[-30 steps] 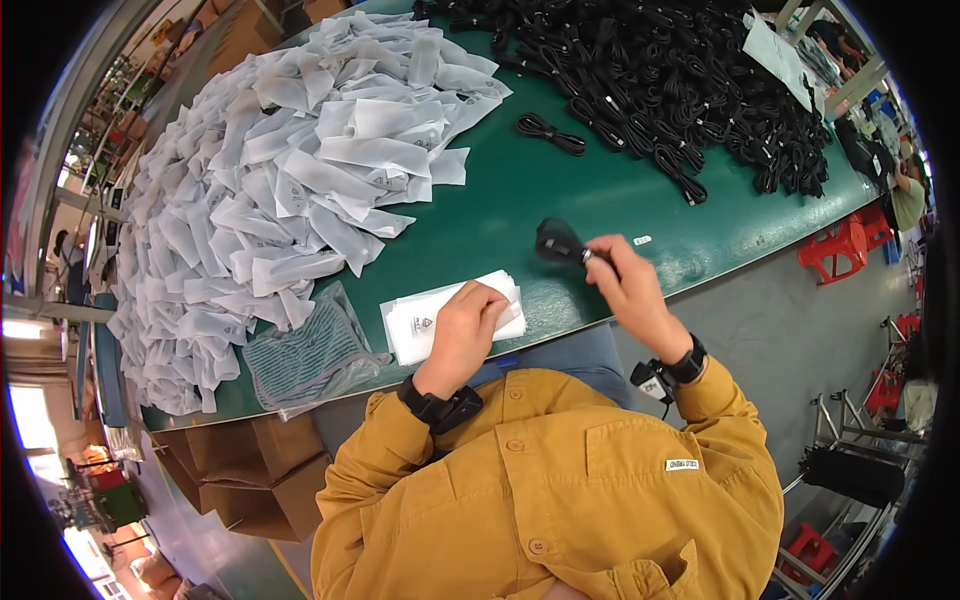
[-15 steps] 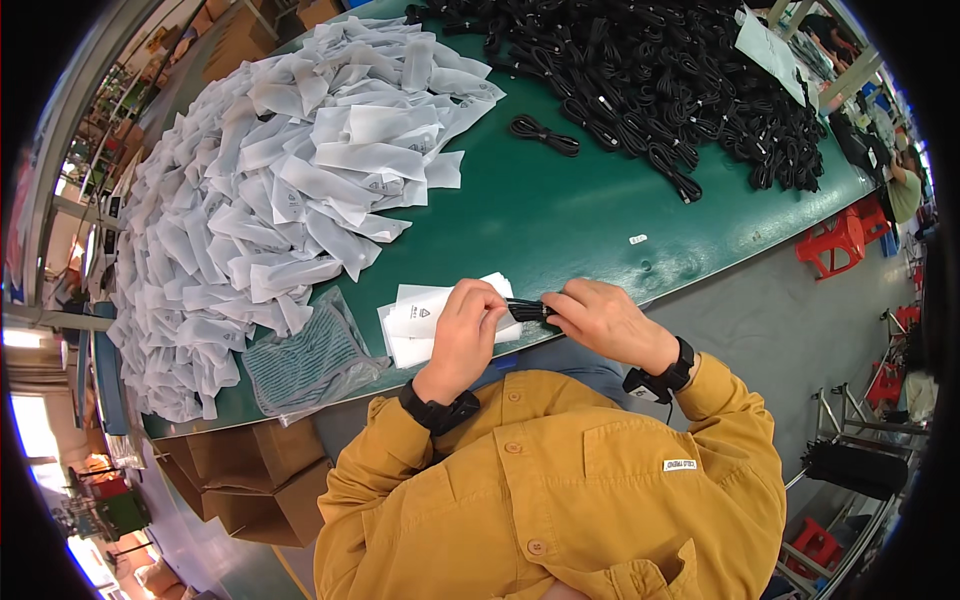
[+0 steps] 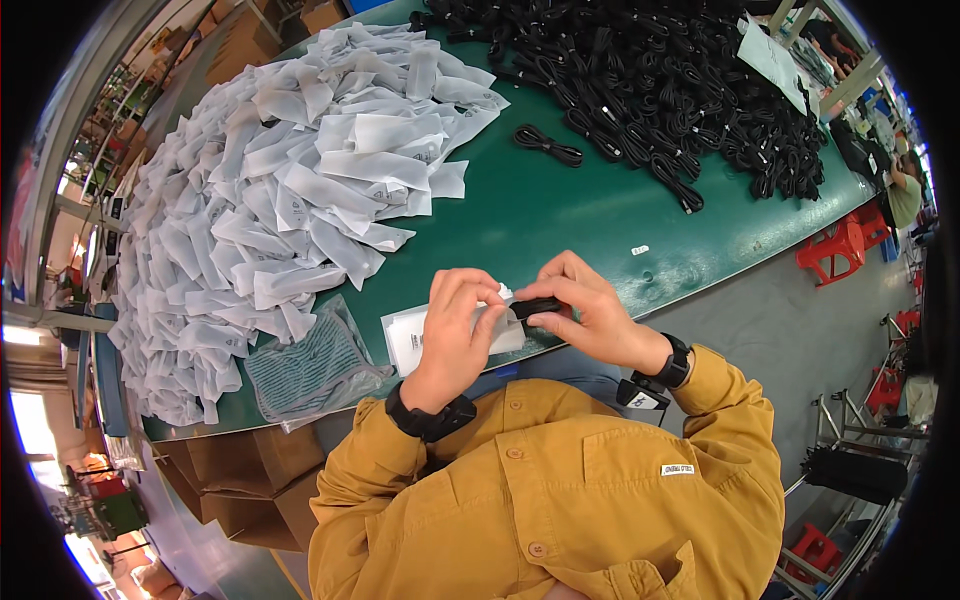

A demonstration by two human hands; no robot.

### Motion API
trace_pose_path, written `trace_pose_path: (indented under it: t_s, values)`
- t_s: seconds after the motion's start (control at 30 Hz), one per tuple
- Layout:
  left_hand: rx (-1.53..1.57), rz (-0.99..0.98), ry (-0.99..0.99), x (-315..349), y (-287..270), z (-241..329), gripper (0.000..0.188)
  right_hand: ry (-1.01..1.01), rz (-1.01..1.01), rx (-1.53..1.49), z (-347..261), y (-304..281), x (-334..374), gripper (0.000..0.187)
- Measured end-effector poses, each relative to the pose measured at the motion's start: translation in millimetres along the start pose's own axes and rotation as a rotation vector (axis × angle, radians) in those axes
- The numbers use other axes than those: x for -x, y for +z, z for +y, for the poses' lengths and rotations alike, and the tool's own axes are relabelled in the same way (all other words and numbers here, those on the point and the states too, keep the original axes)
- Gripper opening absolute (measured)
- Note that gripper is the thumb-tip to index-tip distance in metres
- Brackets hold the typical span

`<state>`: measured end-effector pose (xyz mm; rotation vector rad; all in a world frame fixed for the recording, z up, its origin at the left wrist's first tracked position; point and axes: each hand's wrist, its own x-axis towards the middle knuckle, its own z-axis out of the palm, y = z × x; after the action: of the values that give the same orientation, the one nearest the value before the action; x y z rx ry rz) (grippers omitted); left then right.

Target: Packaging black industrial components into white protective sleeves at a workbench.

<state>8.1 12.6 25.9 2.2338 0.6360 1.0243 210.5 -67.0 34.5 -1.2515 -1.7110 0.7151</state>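
**Both hands closed on cable and bag at table edge**

The left hand (image 3: 455, 325) pinches a white bag (image 3: 500, 330) at its mouth. The right hand (image 3: 590, 315) grips a black coiled cable (image 3: 535, 306), its end touching the bag between the two hands. Under the left hand lies a stack of flat bags (image 3: 405, 340). Left of it sits a clear packet (image 3: 310, 362). Beyond the left hand lies a heap of filled white bags (image 3: 270, 190); beyond the right, a pile of black cables (image 3: 660, 80) on the green table (image 3: 560, 210).
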Motion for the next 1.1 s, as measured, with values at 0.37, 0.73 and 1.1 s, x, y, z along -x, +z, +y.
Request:
trace_pose_path:
  t_s: [0.37, 0.73, 1.1]
  values:
    - [0.638, -0.015, -0.44, -40, -31, -6, 0.008, -0.266, -0.021, 0.071, -4, -2, -50, 0.035]
    - [-0.17, 0.492, -0.131, -66, -106, -37, 0.014, -0.094, 0.351, 0.827, 119, -69, -109, 0.044]
    - [-0.179, -0.221, -0.091, 33, 22, -18, 0.015, 0.11, 0.185, 0.951, 119, -43, -68, 0.019]
